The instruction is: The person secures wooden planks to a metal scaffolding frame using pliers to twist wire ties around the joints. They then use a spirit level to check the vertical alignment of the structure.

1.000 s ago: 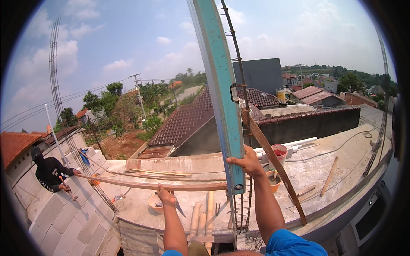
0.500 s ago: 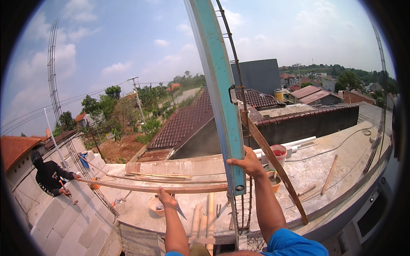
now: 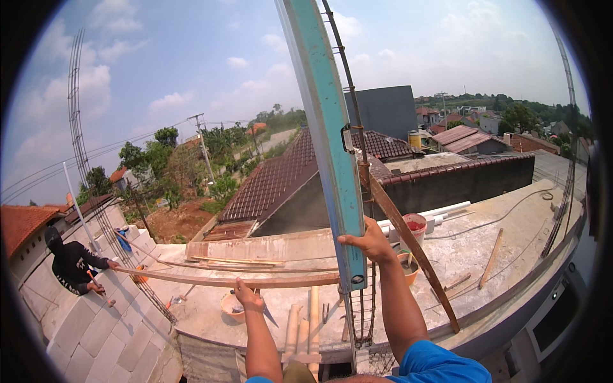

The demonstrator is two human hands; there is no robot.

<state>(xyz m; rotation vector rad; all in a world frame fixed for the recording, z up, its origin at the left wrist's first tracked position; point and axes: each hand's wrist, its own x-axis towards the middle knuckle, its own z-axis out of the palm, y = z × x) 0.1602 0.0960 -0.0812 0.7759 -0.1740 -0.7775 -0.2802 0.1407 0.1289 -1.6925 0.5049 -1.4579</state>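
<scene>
A long turquoise spirit level [image 3: 333, 121] stands nearly upright, leaning slightly, in front of a rebar column [image 3: 350, 83]. My right hand [image 3: 371, 241] is closed around its lower part, the thumb across the face. My left hand [image 3: 248, 296] is closed on a long wooden batten [image 3: 211, 278], which runs level from the spirit level's lower end toward the left. At the batten's far left end, a person in black [image 3: 73, 265] has one hand on it and holds a hammer [image 3: 103, 293] in the other.
A slanting wooden brace [image 3: 418, 255] rises to the column at right. Buckets [image 3: 408, 267] stand behind it on the concrete slab [image 3: 211, 319]. Grey block wall [image 3: 96, 345] lies at lower left, more upright rebar [image 3: 76, 102] above it. Bamboo poles [image 3: 302, 335] lie below my hands.
</scene>
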